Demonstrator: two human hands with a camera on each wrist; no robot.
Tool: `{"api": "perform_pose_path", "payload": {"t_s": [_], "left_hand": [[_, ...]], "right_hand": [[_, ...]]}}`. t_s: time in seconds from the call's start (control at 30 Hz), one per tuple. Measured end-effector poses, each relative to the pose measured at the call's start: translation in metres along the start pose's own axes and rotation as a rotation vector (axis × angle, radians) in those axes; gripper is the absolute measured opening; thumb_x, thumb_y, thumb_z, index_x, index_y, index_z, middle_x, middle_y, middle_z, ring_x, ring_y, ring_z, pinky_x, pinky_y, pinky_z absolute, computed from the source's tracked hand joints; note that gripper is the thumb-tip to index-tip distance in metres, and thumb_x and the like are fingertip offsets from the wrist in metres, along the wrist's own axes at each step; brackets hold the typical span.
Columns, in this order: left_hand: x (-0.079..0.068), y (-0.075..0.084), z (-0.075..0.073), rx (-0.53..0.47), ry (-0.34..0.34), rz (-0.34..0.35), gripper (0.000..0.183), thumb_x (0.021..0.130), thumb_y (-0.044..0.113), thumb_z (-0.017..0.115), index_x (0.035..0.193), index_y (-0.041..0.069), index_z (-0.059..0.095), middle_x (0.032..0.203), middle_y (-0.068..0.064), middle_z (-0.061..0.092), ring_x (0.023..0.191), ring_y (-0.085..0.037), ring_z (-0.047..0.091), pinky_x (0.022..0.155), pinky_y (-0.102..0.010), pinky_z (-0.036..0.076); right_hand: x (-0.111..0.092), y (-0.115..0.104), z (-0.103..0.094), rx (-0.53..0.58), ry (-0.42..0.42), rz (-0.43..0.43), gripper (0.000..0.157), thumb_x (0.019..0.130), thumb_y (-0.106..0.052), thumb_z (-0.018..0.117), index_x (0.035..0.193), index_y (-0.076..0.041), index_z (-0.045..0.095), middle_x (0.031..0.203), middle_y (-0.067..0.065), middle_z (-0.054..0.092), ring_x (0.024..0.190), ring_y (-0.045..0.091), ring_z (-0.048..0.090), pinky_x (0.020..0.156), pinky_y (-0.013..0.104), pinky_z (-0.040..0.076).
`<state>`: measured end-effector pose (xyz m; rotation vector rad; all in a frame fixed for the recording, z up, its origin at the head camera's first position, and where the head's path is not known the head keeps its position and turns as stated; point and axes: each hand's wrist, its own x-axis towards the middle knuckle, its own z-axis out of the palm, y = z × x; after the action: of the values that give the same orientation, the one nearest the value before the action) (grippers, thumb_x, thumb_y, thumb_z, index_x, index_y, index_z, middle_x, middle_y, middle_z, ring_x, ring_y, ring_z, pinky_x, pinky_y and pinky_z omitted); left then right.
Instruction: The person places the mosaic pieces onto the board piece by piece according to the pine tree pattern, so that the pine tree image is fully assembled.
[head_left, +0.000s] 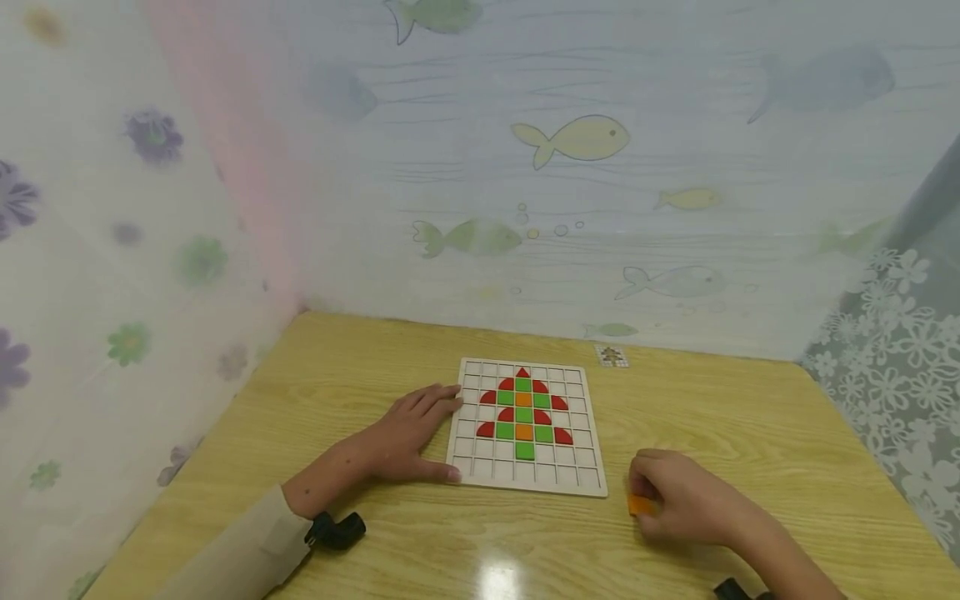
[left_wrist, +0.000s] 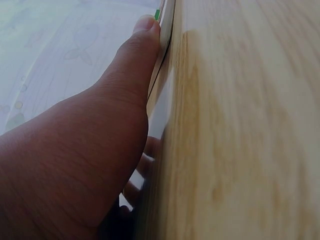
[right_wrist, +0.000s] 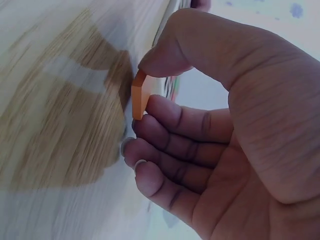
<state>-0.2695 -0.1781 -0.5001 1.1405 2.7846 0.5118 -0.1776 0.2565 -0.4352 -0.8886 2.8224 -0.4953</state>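
Note:
A white grid board (head_left: pixel 472 462) lies on the table, with red, green and orange tiles set in its squares as a tree shape. My left hand (head_left: pixel 408 437) rests at the board's left edge, fingers straight and spread, the thumb on the near left corner. In the left wrist view the thumb (left_wrist: pixel 127 70) reaches along the board's edge. To the right of the board, my right hand (head_left: pixel 686 500) pinches an orange square tile (right_wrist: pixel 140 95) between thumb and fingers, just above the tabletop. The other fingers of that hand curl loosely below the tile.
A small card (head_left: pixel 612 357) with a printed tree pattern lies behind the board, near the table's back edge. The wooden table (head_left: pixel 360 358) meets a fish-patterned curtain (head_left: pixel 465 167) at the back and a flowered one (head_left: pixel 112 275) on the left.

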Motion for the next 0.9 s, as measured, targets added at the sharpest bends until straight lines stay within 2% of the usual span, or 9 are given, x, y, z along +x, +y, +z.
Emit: {"api": "perform_pose_path", "payload": {"t_s": [0.5,0.9], "left_hand": [[-0.001,0.001,-0.002,-0.011,-0.002,-0.005,0.112,0.087,0.085,0.061,0.169,0.016,0.028,0.177,-0.005,0.017,0.163,-0.035,0.014,0.126,-0.062,0.021],[0.001,0.001,0.000,-0.012,0.008,0.002,0.113,0.086,0.087,0.059,0.169,0.016,0.028,0.177,-0.005,0.018,0.163,-0.036,0.015,0.126,-0.063,0.022]], "right_hand": [[0.032,-0.031,0.002,-0.017,-0.024,-0.025,0.025,0.080,-0.016,0.081,0.089,-0.024,0.059,0.083,-0.012,0.051,0.074,0.002,0.046,0.065,0.023,0.042],[0.064,-0.054,0.007,-0.040,-0.076,-0.090,0.024,0.080,-0.018,0.082,0.092,-0.020,0.062,0.089,-0.010,0.054,0.077,0.005,0.048,0.068,0.023,0.046]]}}
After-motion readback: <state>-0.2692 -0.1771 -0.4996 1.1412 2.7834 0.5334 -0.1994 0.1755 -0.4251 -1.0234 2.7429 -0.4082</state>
